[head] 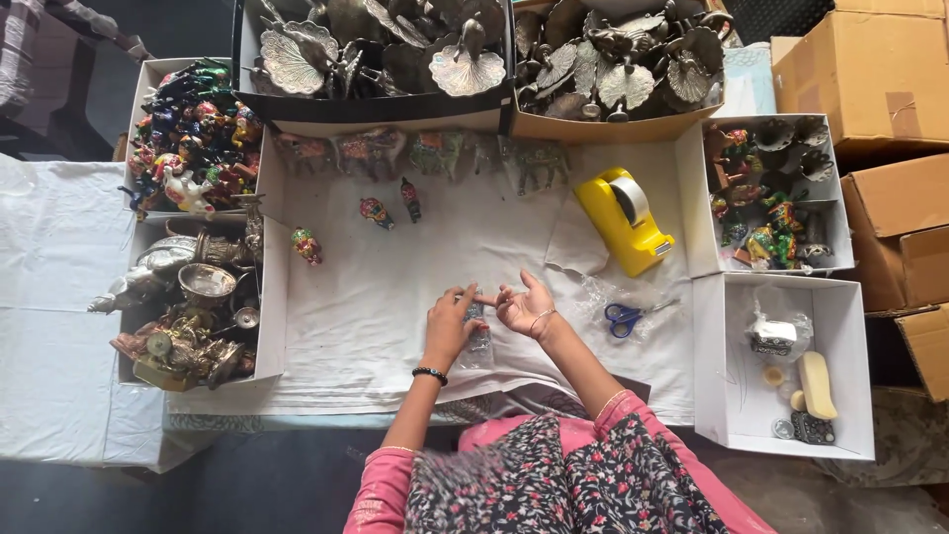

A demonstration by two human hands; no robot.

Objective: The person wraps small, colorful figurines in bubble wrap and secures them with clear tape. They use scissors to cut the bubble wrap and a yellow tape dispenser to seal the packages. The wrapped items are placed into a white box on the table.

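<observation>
Fingers (481,297) of both hands are brought together at the middle of the counter (376,316), pinched on a small clear wrapper (477,331) with a little item inside; the left hand (451,321) is curled over it from above, the right hand (522,309) is half open with palm up, thumb and forefinger closed on the wrapper's top edge; what the item is cannot be told. The wrapping is judged to be in its middle: the piece is bagged but appears not yet sealed. Three small painted figurines (376,212) are seen loose on the white cloth, and a row of about five painted animal figures (435,153) stands along the back; these seem left to do. One yellow tape dispenser (623,220) and one pair of blue-handled scissors (623,318) lie near the right hand; more clear wrappers lie beside the scissors. Seven open boxes are counted around the cloth; the lower-right box (850,366) holds one wrapped piece (778,334), judged finished
</observation>
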